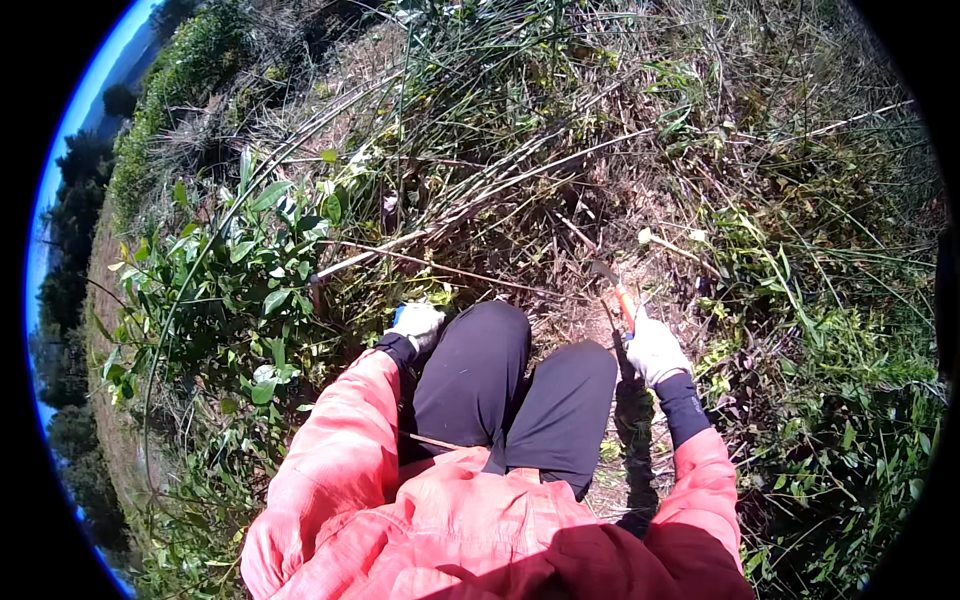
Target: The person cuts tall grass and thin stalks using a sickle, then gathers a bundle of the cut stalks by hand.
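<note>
My right hand [657, 351], in a white work glove, grips the orange handle of a small sickle [625, 302] to the right of my knees. Its curved metal blade [602, 271] points away from me, low over the bare, litter-strewn soil. My left hand [418, 327] wears a white glove with a blue patch at its outer side and rests beside my left knee, next to low green leaves. Its fingers are mostly hidden, so whether it holds anything is unclear. My knees [472, 360], in dark trousers, are bent between both hands.
A leafy shrub [274, 247] grows close on my left. Dry cut stalks [450, 217] lie across the ground ahead, with long grass [480, 67] beyond. Denser green plants [832, 427] stand at the right. The slope falls away at far left towards trees [71, 285].
</note>
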The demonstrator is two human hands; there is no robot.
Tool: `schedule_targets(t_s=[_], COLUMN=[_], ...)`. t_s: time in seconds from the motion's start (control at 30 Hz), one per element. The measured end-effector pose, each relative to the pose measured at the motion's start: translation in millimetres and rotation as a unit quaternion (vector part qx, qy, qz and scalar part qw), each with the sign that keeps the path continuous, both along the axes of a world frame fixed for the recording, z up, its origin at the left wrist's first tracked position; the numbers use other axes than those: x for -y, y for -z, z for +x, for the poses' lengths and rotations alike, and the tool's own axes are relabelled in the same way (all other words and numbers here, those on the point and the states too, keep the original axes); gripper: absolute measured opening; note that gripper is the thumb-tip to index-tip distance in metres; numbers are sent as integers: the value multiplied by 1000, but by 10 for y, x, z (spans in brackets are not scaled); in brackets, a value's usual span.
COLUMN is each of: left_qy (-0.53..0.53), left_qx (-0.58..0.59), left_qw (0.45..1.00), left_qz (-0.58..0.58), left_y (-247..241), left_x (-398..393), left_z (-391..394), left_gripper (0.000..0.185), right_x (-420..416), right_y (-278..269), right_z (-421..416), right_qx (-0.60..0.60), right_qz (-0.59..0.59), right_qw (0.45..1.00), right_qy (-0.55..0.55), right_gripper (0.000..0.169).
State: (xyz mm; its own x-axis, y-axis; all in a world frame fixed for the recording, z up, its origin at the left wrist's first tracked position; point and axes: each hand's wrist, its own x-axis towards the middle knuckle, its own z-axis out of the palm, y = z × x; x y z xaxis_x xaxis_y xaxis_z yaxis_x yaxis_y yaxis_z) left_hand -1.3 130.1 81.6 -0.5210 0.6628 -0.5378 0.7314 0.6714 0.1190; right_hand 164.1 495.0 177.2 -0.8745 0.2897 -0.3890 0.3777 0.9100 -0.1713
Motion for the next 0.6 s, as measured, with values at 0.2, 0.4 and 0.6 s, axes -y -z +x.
schedule_targets(t_s=[0.2,0.4,0.6], left_qy=[-78,29,75], left_qx=[37,-6,9], left_qw=[980,975,989], left_qz=[181,219,127], left_y=[-308,-579,-835], left_x=[117,-557,-782], left_z=[-180,-692,-1126], left_gripper=[40,64,72], right_x=[42,-170,-65], right_y=[67,77,42], right_z=[100,204,198], right_qx=[17,18,6], right_qz=[-54,-72,-99], right_qw=[998,997,994], right_qy=[20,33,41], right_gripper=[51,54,56])
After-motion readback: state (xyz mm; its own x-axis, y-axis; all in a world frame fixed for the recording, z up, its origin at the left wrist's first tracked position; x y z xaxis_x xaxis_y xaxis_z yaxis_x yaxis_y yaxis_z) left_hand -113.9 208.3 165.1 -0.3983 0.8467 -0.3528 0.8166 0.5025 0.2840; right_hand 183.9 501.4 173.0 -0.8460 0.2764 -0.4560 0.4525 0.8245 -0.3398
